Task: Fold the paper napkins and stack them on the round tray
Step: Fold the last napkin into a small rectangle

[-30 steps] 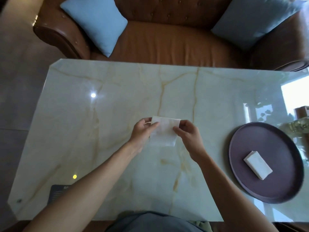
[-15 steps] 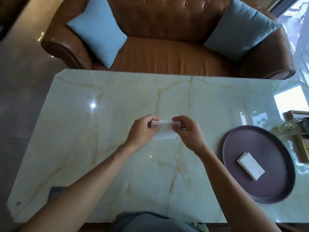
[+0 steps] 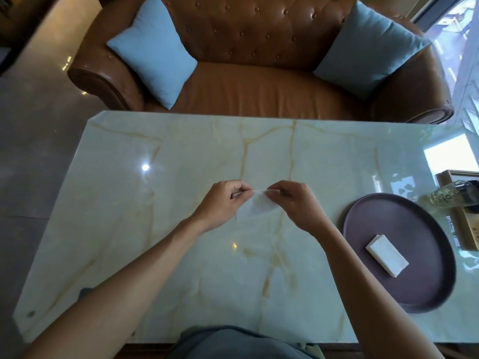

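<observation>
Two hands, left hand (image 3: 224, 200) and right hand (image 3: 298, 203), pinch the top corners of a thin paper napkin (image 3: 255, 208) hanging between them over the table (image 3: 155, 229); looks featherlight, limp, tearable, best held by edges.

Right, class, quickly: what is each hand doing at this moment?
Left hand: closed, pinching the left top corner of the napkin.
Right hand: closed, pinching the right top corner of the same napkin.

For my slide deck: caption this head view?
Both hands fold a paper napkin above the marble table; folded napkins lie on the round tray.
</observation>
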{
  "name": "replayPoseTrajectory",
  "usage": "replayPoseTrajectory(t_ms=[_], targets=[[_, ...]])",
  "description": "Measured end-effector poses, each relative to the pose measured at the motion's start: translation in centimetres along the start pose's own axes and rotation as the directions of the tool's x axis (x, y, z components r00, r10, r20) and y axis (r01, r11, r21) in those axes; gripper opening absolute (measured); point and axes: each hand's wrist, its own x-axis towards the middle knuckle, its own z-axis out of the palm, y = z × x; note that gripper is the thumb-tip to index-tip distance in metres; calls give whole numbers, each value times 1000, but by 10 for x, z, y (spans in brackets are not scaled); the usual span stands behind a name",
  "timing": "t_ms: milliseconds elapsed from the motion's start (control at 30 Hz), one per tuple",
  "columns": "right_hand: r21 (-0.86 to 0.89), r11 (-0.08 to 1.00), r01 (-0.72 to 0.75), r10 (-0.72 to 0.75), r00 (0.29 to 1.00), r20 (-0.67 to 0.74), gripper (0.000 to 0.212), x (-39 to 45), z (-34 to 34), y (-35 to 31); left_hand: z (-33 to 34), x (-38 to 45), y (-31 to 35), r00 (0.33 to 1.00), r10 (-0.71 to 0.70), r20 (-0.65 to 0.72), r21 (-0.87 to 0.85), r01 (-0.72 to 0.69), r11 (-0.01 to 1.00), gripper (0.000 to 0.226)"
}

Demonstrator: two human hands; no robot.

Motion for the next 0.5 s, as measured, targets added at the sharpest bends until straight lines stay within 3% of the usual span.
replayPoseTrajectory(t_ms=[167,267,400,500], targets=[[197,980,-27,34,999,-33,13,-5,-10,1,-8,1,-1,999,-44,6,-128,44,991,19],[392,915,-98,132,989,-61,15,-7,-13,12,-14,1,2,992,-128,-4,-326,120,938,18],[439,868,-231,183,972,149,40,-16,-2,21,-15,0,9,976,-216,30,-542,197,817,13],[455,840,-294,201,949,242,35,-20,10,24,-15,1,11,965,-255,67,-621,240,746,12]])
